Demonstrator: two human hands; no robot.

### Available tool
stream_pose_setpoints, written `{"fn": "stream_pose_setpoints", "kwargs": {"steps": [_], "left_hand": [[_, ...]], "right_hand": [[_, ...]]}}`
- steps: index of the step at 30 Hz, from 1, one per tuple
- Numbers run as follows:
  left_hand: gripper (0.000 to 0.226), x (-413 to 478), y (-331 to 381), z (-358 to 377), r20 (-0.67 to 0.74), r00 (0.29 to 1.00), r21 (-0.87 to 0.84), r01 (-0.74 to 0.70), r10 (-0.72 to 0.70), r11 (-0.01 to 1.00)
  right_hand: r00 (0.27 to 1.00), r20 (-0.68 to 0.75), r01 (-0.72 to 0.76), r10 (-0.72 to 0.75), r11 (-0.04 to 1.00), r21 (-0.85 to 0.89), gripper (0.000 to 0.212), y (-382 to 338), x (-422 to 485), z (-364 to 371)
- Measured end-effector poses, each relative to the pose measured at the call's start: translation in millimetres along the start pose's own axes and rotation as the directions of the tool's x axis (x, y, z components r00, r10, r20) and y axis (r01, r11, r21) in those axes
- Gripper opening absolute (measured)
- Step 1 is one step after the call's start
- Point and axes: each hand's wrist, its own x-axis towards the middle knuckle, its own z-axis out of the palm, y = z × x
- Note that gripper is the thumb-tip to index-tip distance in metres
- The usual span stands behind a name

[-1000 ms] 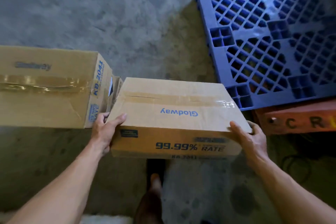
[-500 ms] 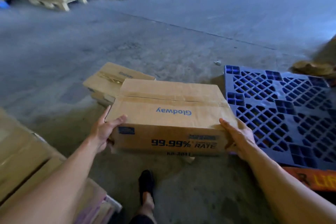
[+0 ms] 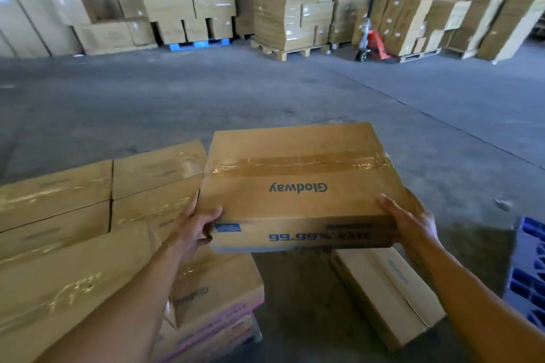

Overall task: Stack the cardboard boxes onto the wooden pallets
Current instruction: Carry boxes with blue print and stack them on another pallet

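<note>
Item: Glodway cardboard box [image 3: 298, 186], taped, frame centre, held off the floor. Left hand [image 3: 193, 228] grips its left near corner, right hand [image 3: 411, 222] its right edge. Stacked boxes [image 3: 88, 215] lower left; blue plastic pallet [image 3: 528, 274] lower right.

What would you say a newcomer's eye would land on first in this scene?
The taped Glodway box in the centre, gripped at its near corners by the left hand and the right hand. Next, the stacked boxes at lower left and the orange pallet jack at the back, right of centre.
</note>
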Motion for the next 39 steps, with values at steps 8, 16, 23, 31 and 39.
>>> {"fn": "stream_pose_setpoints", "kwargs": {"steps": [8, 16, 23, 31, 39], "left_hand": [[0.093, 3, -55, -94, -0.212, 0.969, -0.01, 0.127, -0.127, 0.992], [0.089, 4, -102, -114, -0.329, 0.92, 0.058, 0.245, -0.213, 0.968], [0.096, 7, -122, -110, -0.448, 0.858, 0.076, 0.317, -0.252, 0.945], [0.097, 19, -130, -121, -0.568, 0.784, 0.123, 0.383, -0.251, 0.916], [0.084, 17, -140, -115, -0.681, 0.723, 0.508, 0.583, -0.119, 0.634]], "right_hand": [[0.959, 0.275, -0.016, 0.06, 0.987, -0.161, 0.085, 23, 6, 100], [0.869, 0.443, -0.07, 0.223, 0.94, -0.335, 0.05, 59, 66, 157], [0.843, 0.394, -0.163, 0.366, 0.872, -0.462, 0.059, 114, 104, 184], [0.801, 0.474, -0.057, 0.365, 0.836, -0.546, 0.034, 145, 118, 208], [0.817, 0.456, 0.163, 0.354, 0.617, -0.77, 0.072, 173, 112, 214]]}}
